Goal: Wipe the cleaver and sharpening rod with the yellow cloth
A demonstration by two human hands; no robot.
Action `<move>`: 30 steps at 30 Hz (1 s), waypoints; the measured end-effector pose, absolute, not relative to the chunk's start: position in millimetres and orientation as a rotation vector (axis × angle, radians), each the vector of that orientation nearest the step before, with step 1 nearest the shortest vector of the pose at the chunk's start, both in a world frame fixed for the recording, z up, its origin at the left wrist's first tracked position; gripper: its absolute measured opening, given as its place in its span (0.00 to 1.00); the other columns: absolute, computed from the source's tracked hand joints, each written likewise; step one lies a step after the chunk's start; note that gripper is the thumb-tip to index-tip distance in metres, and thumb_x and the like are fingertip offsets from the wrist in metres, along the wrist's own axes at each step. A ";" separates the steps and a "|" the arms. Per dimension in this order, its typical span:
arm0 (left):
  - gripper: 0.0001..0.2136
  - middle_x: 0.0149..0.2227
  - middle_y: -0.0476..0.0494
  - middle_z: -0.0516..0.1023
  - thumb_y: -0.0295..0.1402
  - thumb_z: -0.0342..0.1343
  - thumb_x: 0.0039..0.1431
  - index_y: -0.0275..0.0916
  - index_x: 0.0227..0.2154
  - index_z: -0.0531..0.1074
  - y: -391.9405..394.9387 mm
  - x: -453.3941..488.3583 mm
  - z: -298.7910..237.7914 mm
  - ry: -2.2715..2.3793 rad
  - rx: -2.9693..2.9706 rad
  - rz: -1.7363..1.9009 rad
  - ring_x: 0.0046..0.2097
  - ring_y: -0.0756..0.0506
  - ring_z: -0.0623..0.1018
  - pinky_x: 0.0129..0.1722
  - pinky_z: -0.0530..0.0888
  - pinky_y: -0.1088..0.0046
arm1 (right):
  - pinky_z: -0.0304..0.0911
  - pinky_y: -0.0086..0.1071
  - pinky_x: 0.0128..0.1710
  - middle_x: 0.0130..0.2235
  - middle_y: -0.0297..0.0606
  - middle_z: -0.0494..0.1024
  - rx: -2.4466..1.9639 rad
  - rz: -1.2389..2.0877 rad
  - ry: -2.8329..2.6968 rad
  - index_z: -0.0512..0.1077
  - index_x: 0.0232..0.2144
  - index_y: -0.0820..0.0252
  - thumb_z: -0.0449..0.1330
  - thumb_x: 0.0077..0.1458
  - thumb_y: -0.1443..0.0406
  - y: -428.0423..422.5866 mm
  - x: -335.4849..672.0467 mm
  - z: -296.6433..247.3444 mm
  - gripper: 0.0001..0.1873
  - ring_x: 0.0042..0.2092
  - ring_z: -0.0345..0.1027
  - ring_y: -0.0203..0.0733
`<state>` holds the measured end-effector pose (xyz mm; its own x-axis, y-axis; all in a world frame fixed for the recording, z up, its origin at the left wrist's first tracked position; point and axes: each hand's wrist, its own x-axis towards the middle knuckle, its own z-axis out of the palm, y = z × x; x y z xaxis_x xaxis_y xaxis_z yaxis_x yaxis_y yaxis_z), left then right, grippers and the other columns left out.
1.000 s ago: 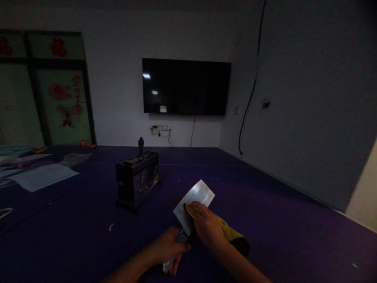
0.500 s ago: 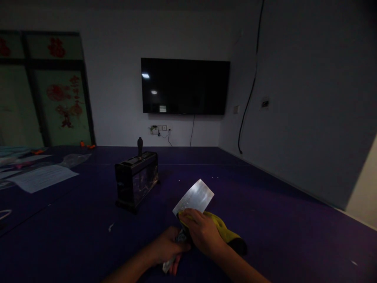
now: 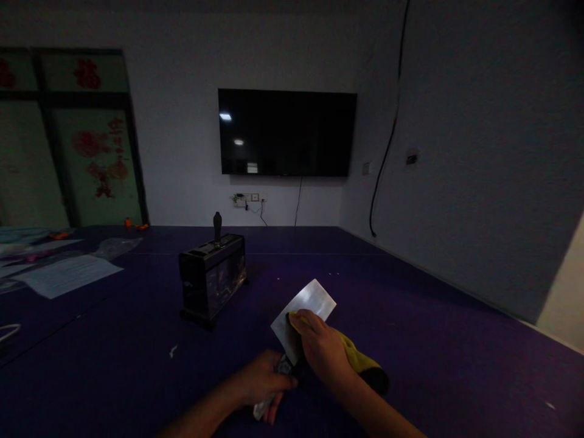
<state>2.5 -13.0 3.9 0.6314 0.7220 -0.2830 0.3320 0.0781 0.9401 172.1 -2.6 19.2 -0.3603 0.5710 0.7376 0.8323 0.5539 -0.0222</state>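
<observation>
Left hand is low in front of the person, fingers curled tight round the handle of a cleaver, a pale bit of the handle poking out under the fist. Right hand sits just beyond it, palm down, clamped over a yellow cloth and pressing that cloth flat against the near half of the blade. The cleaver is up off the purple surface, blade slanting away and to the right, its broad bare corner catching the light above the right knuckles. The rest of the cloth trails back along the right wrist, with a dark end hanging down. The light is dim, so I can't make out which way the cutting edge faces. To the left and a little farther off stands a black knife block, well apart from both hands, one dark handle sticking up from its top. A small white scrap lies on the surface between the block and the left forearm. Sheets of paper are spread at the far left. On the back wall hangs a dark television, with a black cable running down the right-hand wall.
</observation>
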 end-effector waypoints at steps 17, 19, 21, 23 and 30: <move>0.17 0.09 0.53 0.61 0.43 0.54 0.44 0.36 0.13 0.60 -13.1 6.5 -0.4 0.897 1.526 0.451 0.12 0.52 0.63 0.14 0.62 0.78 | 0.66 0.34 0.41 0.45 0.39 0.72 -1.048 -0.476 -2.224 0.67 0.47 0.56 0.48 0.52 0.74 -7.7 158.8 18.4 0.21 0.41 0.67 0.41; 0.15 0.09 0.53 0.61 0.42 0.54 0.44 0.36 0.14 0.61 -13.0 6.0 -0.1 0.906 1.527 0.440 0.12 0.52 0.63 0.13 0.61 0.78 | 0.66 0.33 0.41 0.45 0.39 0.72 -1.087 -0.491 -2.185 0.68 0.46 0.56 0.47 0.52 0.75 -5.2 162.3 20.7 0.21 0.41 0.67 0.42; 0.13 0.10 0.53 0.62 0.40 0.53 0.44 0.36 0.15 0.61 -12.9 5.2 0.5 0.913 1.519 0.434 0.12 0.53 0.63 0.13 0.60 0.79 | 0.67 0.32 0.40 0.45 0.40 0.72 -1.128 -0.498 -2.144 0.68 0.46 0.57 0.46 0.52 0.76 -3.2 165.9 23.7 0.22 0.41 0.68 0.42; 0.13 0.10 0.54 0.63 0.40 0.53 0.44 0.37 0.16 0.61 -12.7 4.5 0.4 0.914 1.510 0.425 0.12 0.53 0.63 0.13 0.60 0.79 | 0.67 0.32 0.38 0.45 0.41 0.71 -1.166 -0.503 -2.120 0.68 0.47 0.58 0.45 0.51 0.76 -2.3 168.0 25.8 0.23 0.41 0.68 0.42; 0.17 0.10 0.53 0.61 0.44 0.54 0.44 0.36 0.14 0.61 -11.4 6.5 -4.0 0.911 1.515 0.440 0.11 0.53 0.62 0.13 0.60 0.78 | 0.67 0.32 0.40 0.46 0.41 0.71 -1.077 -0.514 -2.191 0.67 0.48 0.56 0.47 0.52 0.75 -5.3 157.7 16.8 0.22 0.42 0.67 0.41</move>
<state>6.5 -11.4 -4.0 0.6149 0.7533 -0.2335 0.2848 0.0641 0.9565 157.7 -5.3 16.8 -0.4628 0.5577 0.6890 0.8059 0.5884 0.0651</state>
